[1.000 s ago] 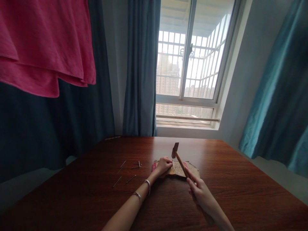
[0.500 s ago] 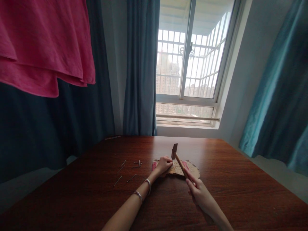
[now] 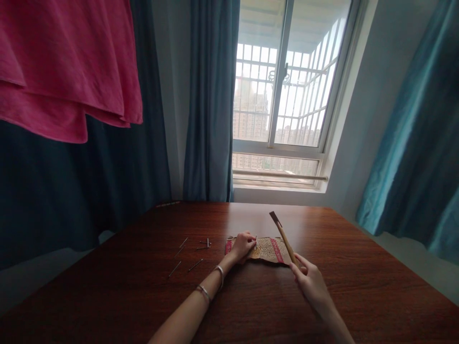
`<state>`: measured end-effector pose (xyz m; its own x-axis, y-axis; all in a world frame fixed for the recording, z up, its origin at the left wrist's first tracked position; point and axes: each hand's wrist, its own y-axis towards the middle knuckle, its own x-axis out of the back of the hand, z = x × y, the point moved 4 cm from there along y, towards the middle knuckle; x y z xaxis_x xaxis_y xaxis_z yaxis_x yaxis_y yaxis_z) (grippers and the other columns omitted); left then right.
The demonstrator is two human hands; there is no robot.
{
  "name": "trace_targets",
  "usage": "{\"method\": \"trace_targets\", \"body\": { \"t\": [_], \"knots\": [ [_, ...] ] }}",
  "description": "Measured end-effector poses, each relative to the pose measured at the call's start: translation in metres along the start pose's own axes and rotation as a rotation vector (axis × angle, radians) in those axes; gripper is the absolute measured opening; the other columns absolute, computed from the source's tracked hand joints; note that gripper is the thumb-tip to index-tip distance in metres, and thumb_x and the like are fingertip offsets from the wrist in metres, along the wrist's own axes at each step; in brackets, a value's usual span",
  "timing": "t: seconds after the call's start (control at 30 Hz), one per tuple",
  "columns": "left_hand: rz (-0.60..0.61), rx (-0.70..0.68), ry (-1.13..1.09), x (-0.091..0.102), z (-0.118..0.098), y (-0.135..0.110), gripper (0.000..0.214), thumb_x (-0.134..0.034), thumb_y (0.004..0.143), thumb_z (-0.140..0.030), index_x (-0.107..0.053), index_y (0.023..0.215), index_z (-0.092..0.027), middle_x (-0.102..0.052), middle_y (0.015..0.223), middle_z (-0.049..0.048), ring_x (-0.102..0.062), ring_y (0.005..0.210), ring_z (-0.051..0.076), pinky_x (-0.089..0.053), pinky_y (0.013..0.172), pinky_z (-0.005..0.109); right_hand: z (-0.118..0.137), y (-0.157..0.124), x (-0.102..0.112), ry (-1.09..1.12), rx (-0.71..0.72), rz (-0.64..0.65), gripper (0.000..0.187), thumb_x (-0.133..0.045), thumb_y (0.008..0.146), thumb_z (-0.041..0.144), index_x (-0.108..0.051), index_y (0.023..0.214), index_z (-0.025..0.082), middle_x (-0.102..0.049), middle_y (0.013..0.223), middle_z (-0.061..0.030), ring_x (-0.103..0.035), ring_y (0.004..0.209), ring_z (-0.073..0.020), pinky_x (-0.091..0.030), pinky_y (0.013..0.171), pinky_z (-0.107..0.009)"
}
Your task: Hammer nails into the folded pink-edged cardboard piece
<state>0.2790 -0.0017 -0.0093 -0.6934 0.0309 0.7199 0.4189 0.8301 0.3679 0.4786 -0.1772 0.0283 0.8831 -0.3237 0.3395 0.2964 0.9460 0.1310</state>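
With my right hand (image 3: 311,281) I grip the wooden handle of a hammer (image 3: 285,237), its metal head raised to the right of my left hand (image 3: 244,245). The fingers of my left hand are pinched around a nail (image 3: 256,238) that stands upright on a piece of cardboard (image 3: 266,249). The cardboard is tan with pink patterned bands and many small dark marks, and it lies flat under my left hand. Several loose nails (image 3: 195,265) are scattered on the table to the left.
The brown wooden table (image 3: 118,296) reaches to the wall below a barred window (image 3: 276,95). Blue curtains (image 3: 211,100) hang on both sides. A pink cloth (image 3: 71,71) hangs at the upper left.
My right hand has moved the hammer right, lifting its head away from the nail. The left hand stays at the nail on the cardboard.
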Motion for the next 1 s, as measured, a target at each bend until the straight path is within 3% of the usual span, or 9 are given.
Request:
{"method": "trace_targets", "body": {
  "t": [0.13,0.23,0.43,0.63,0.73,1.0],
  "knots": [
    [0.008,-0.02,0.033,0.002,0.004,0.002,0.02,-0.056,0.079,-0.028,-0.073,0.083,-0.02,-0.063,0.078,0.0023,-0.056,0.071,0.013,-0.04,0.068,0.022,-0.018,0.02,0.027,-0.313,0.016,-0.121,0.048,-0.057,0.071,0.042,-0.067,0.107,0.012,-0.071,0.074,-0.0093,-0.065,0.072,-0.0252,-0.046,0.066,-0.031],
    [0.001,-0.005,0.015,0.002,0.008,0.004,0.024,-0.061,0.076,-0.031,-0.071,0.093,-0.019,-0.064,0.082,0.0027,-0.056,0.072,0.014,-0.042,0.069,0.022,-0.032,0.032,0.04,-0.451,-0.035,-0.158,0.045,-0.055,0.071,0.041,-0.068,0.105,0.014,-0.072,0.081,-0.012,-0.066,0.078,-0.0278,-0.046,0.067,-0.032],
    [-0.008,-0.042,-0.031,0.01,0.012,0.009,0.058,-0.07,0.067,-0.044,-0.061,0.116,-0.015,-0.063,0.096,0.0076,-0.058,0.087,0.02,-0.045,0.081,0.029,-0.047,0.039,0.047,-0.632,-0.103,-0.115,0.045,-0.052,0.074,0.04,-0.066,0.109,0.015,-0.073,0.09,-0.0134,-0.067,0.083,-0.0286,-0.046,0.068,-0.031],
    [0.271,-0.104,0.091,0.022,0.011,0.003,0.099,-0.075,0.044,-0.064,-0.051,0.128,-0.017,-0.05,0.122,0.0136,-0.042,0.116,0.032,-0.036,0.098,0.04,-0.057,0.042,0.046,-0.703,-0.113,-0.085,0.04,-0.05,0.076,0.038,-0.066,0.107,0.018,-0.072,0.098,-0.0115,-0.065,0.095,-0.027,-0.045,0.077,-0.029],
    [0.385,-0.057,0.176,0.025,0.008,-0.003,0.104,-0.073,0.042,-0.068,-0.047,0.13,-0.021,-0.046,0.125,0.012,-0.038,0.118,0.033,-0.033,0.1,0.041,-0.06,0.044,0.045,-0.737,-0.114,-0.071,0.038,-0.05,0.076,0.039,-0.066,0.103,0.017,-0.072,0.098,-0.0126,-0.065,0.096,-0.0285,-0.045,0.077,-0.031],
    [0.405,-0.071,0.265,0.027,0.0,-0.006,0.098,-0.069,0.044,-0.072,-0.049,0.126,-0.023,-0.046,0.12,0.0095,-0.04,0.113,0.031,-0.035,0.097,0.037,-0.062,0.043,0.046,-0.803,-0.13,-0.06,0.034,-0.05,0.076,0.041,-0.066,0.094,0.018,-0.072,0.091,-0.0134,-0.066,0.092,-0.0299,-0.045,0.072,-0.033]
  ]
}}
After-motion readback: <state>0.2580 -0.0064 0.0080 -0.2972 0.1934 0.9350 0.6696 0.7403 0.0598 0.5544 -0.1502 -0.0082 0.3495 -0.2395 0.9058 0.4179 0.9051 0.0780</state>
